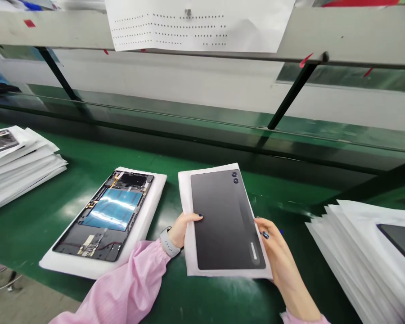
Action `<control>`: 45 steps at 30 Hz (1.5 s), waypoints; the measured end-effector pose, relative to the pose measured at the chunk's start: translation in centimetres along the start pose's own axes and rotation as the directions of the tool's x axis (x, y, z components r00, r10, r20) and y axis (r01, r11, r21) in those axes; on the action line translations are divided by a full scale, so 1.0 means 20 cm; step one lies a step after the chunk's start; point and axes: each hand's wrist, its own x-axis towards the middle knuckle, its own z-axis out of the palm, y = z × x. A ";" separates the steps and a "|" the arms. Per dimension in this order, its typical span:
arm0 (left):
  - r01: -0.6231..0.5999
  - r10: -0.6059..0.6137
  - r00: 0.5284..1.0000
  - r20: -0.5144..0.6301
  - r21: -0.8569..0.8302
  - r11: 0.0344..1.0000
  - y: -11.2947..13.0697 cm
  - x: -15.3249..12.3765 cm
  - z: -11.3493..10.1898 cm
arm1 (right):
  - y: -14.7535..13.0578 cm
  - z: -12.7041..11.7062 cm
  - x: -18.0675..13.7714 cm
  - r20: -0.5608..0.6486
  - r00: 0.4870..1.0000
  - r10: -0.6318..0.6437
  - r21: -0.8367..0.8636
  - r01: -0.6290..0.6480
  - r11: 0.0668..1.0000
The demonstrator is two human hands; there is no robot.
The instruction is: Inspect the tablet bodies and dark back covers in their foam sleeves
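Observation:
A tablet [222,220] lies dark grey back up on a white foam sheet [189,252], in front of me over the bench. Two camera lenses sit at its upper right corner, and a pale label strip runs near the lower right. My left hand [180,230] grips the left edge of tablet and sheet together, thumb on top. At the right edge, my right hand [273,243] has its fingers curled around the sheet and tablet border. An opened tablet [104,216], its blue battery and circuit boards exposed, rests to the left on white foam sheets [155,193].
On the far left stands a stack of white foam sheets [27,166] with a device part on top. Another white stack [361,252], bearing a dark tablet [401,240], is at the right. A shelf beam [70,29] with a hanging paper [202,27] crosses above the green bench [87,157].

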 end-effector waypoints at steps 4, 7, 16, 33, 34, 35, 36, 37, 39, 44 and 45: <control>0.027 -0.027 1.000 -0.003 0.047 0.999 -0.01 -0.01 0.00 | 0.01 0.02 -0.03 0.047 0.999 0.014 -0.006 -0.014 1.000; 0.039 -0.040 0.999 0.003 0.093 0.995 -0.02 -0.02 -0.01 | 0.00 0.02 -0.04 0.082 0.996 0.035 -0.021 -0.033 0.999; 0.002 -0.006 1.000 0.024 0.144 0.990 -0.05 -0.01 -0.05 | 0.04 -0.01 -0.03 0.106 0.977 0.186 -0.046 -0.182 0.982; 0.046 -0.048 0.998 0.028 0.084 0.995 -0.01 0.00 0.01 | 0.02 0.03 -0.02 -0.047 0.940 0.337 -0.009 -0.337 0.941; 0.068 -0.068 0.998 0.006 0.078 0.995 0.00 0.00 0.01 | 0.02 0.03 -0.02 -0.063 0.943 0.327 -0.009 -0.328 0.945; 0.094 -0.094 0.996 -0.010 0.072 0.993 0.00 0.00 0.01 | 0.01 0.04 -0.02 -0.067 0.946 0.318 -0.003 -0.319 0.948; 0.121 -0.120 0.993 -0.021 0.066 0.991 0.01 0.00 0.01 | 0.00 0.05 -0.02 -0.065 0.953 0.296 -0.007 -0.297 0.955; 0.145 -0.144 0.989 -0.030 0.059 0.988 0.02 0.00 0.01 | -0.01 0.05 -0.03 -0.059 0.964 0.259 -0.023 -0.261 0.965; 0.188 -0.186 0.981 -0.050 0.040 0.981 0.02 0.01 0.01 | -0.04 0.06 -0.03 -0.053 0.984 0.171 -0.086 -0.176 0.981; 0.227 -0.227 0.970 -0.088 -0.008 0.974 0.02 0.02 0.02 | -0.08 0.07 -0.08 0.007 1.000 0.026 -0.287 -0.023 0.958; 0.238 -0.238 0.967 -0.091 -0.014 0.971 0.03 0.02 0.02 | -0.08 0.07 -0.10 0.016 1.000 0.018 -0.294 -0.012 0.956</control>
